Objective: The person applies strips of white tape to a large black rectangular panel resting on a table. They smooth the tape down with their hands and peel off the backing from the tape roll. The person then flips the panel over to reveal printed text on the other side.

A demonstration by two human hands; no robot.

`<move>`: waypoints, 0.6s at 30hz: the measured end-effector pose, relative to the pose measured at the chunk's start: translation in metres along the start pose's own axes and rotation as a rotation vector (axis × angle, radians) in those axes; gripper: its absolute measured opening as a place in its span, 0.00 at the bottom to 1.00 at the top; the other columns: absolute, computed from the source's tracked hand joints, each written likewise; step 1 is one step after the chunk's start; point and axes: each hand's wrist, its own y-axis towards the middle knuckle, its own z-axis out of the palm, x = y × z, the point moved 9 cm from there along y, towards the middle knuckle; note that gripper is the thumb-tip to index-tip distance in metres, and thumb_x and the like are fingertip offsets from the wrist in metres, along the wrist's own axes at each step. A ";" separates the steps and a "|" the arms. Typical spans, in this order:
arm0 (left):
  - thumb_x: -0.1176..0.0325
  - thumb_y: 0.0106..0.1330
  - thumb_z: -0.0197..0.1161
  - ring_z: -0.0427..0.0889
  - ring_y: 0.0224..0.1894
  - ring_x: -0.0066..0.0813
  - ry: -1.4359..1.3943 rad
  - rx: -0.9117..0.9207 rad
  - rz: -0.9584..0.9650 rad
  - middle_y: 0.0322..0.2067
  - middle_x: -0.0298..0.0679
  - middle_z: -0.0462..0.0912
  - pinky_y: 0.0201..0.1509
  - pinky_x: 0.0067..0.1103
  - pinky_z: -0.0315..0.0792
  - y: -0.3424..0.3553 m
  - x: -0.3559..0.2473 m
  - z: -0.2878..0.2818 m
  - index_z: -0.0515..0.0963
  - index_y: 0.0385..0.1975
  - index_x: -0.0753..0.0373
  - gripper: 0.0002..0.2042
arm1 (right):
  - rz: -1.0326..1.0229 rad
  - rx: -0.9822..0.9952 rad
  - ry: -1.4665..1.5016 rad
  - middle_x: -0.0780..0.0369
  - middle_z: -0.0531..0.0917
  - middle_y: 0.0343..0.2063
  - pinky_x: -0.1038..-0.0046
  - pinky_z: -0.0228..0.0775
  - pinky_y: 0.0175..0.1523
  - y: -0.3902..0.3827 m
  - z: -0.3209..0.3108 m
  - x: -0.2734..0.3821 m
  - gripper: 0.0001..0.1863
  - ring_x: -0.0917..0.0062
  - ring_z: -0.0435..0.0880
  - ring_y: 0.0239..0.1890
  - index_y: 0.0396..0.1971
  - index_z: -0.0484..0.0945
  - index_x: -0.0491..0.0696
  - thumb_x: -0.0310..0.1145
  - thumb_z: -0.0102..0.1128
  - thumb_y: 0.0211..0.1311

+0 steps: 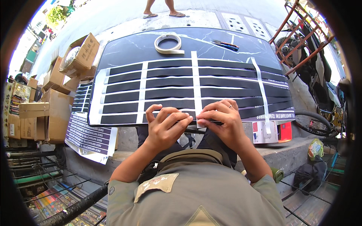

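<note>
White tape [195, 75] crosses black strips [169, 82]; left hand [166, 126] and right hand [223, 119] nearly meet at its near end, grip unclear from here.

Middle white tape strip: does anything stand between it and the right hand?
Nothing visible: the right hand is at the near end of the middle white tape strip, the left hand close beside. The tape roll lies farther away.

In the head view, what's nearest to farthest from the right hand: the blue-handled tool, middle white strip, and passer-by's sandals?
1. Middle white strip: left, beside the right hand.
2. Blue-handled tool: ahead, near the table's far edge.
3. Passer-by's sandals: farthest ahead, beyond the table.
</note>
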 end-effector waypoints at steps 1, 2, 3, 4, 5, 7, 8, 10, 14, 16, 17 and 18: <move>0.66 0.59 0.71 0.80 0.42 0.17 0.007 -0.003 0.000 0.35 0.18 0.84 0.66 0.36 0.53 0.000 0.000 0.000 0.86 0.36 0.47 0.06 | -0.007 -0.016 0.008 0.70 0.86 0.36 0.68 0.62 0.57 0.000 0.000 0.001 0.08 0.76 0.80 0.40 0.35 0.89 0.54 0.40 0.74 0.58; 0.66 0.59 0.71 0.81 0.42 0.16 0.013 -0.004 0.002 0.35 0.18 0.83 0.67 0.36 0.53 0.000 0.000 -0.001 0.86 0.35 0.47 0.06 | -0.013 -0.024 0.011 0.71 0.86 0.36 0.69 0.62 0.56 0.000 0.000 0.001 0.08 0.76 0.80 0.40 0.35 0.89 0.54 0.40 0.75 0.57; 0.66 0.59 0.71 0.81 0.42 0.16 0.004 0.008 -0.010 0.35 0.18 0.83 0.67 0.36 0.53 0.000 0.000 -0.001 0.86 0.35 0.47 0.06 | -0.020 -0.032 0.014 0.71 0.86 0.36 0.69 0.62 0.56 0.000 0.001 0.002 0.08 0.76 0.80 0.39 0.35 0.89 0.54 0.39 0.75 0.56; 0.67 0.59 0.71 0.81 0.42 0.16 -0.002 0.015 -0.018 0.35 0.18 0.83 0.67 0.36 0.54 -0.001 0.000 -0.002 0.86 0.35 0.47 0.06 | -0.034 -0.049 -0.017 0.71 0.86 0.36 0.69 0.63 0.55 -0.001 0.000 0.004 0.08 0.76 0.80 0.39 0.33 0.89 0.55 0.38 0.76 0.54; 0.67 0.59 0.71 0.81 0.42 0.16 -0.004 0.016 -0.027 0.34 0.18 0.83 0.67 0.36 0.54 0.001 0.001 -0.001 0.86 0.35 0.47 0.06 | -0.068 -0.051 -0.033 0.72 0.86 0.36 0.69 0.63 0.54 -0.001 0.000 0.007 0.07 0.77 0.81 0.39 0.33 0.88 0.55 0.36 0.76 0.54; 0.67 0.61 0.70 0.81 0.41 0.17 0.000 0.011 -0.029 0.35 0.19 0.83 0.67 0.37 0.54 0.003 0.000 -0.003 0.86 0.35 0.48 0.05 | -0.144 -0.064 -0.097 0.72 0.87 0.36 0.69 0.64 0.55 -0.002 0.001 0.015 0.09 0.78 0.82 0.39 0.33 0.87 0.54 0.33 0.78 0.52; 0.67 0.61 0.70 0.81 0.41 0.17 -0.006 0.001 -0.019 0.35 0.19 0.83 0.67 0.37 0.54 0.005 -0.002 -0.005 0.86 0.35 0.48 0.05 | -0.192 -0.076 -0.149 0.72 0.86 0.36 0.69 0.65 0.56 -0.003 0.000 0.020 0.08 0.79 0.82 0.39 0.33 0.87 0.54 0.32 0.77 0.53; 0.67 0.60 0.71 0.81 0.41 0.16 -0.005 -0.007 -0.012 0.35 0.19 0.83 0.67 0.37 0.55 0.008 -0.003 -0.008 0.86 0.35 0.48 0.05 | -0.265 -0.084 -0.247 0.73 0.86 0.36 0.69 0.67 0.58 -0.004 0.002 0.027 0.07 0.81 0.83 0.39 0.35 0.86 0.54 0.31 0.74 0.56; 0.66 0.61 0.72 0.82 0.41 0.16 -0.009 -0.024 0.000 0.35 0.19 0.84 0.66 0.36 0.55 0.011 -0.004 -0.010 0.86 0.34 0.48 0.04 | -0.359 -0.116 -0.259 0.71 0.80 0.30 0.68 0.67 0.58 -0.002 0.004 0.032 0.06 0.80 0.82 0.37 0.33 0.83 0.54 0.28 0.71 0.55; 0.66 0.61 0.73 0.82 0.40 0.16 -0.028 -0.012 -0.013 0.34 0.19 0.84 0.66 0.36 0.56 0.011 -0.003 -0.009 0.85 0.32 0.49 0.03 | -0.349 -0.082 -0.248 0.70 0.79 0.30 0.68 0.67 0.58 0.002 0.009 0.029 0.07 0.78 0.81 0.37 0.34 0.83 0.53 0.28 0.70 0.55; 0.67 0.62 0.72 0.82 0.39 0.16 -0.039 0.016 -0.030 0.32 0.20 0.83 0.66 0.36 0.57 0.011 -0.002 -0.006 0.84 0.31 0.49 0.03 | -0.352 -0.107 -0.221 0.70 0.79 0.29 0.67 0.67 0.59 0.001 0.008 0.031 0.08 0.77 0.81 0.37 0.34 0.83 0.52 0.28 0.70 0.55; 0.67 0.62 0.72 0.82 0.38 0.16 -0.039 0.051 -0.021 0.32 0.20 0.83 0.65 0.36 0.57 0.011 -0.004 -0.004 0.84 0.30 0.49 0.03 | -0.333 -0.091 -0.232 0.69 0.78 0.29 0.66 0.66 0.61 -0.001 0.009 0.031 0.09 0.77 0.81 0.37 0.35 0.83 0.52 0.27 0.70 0.54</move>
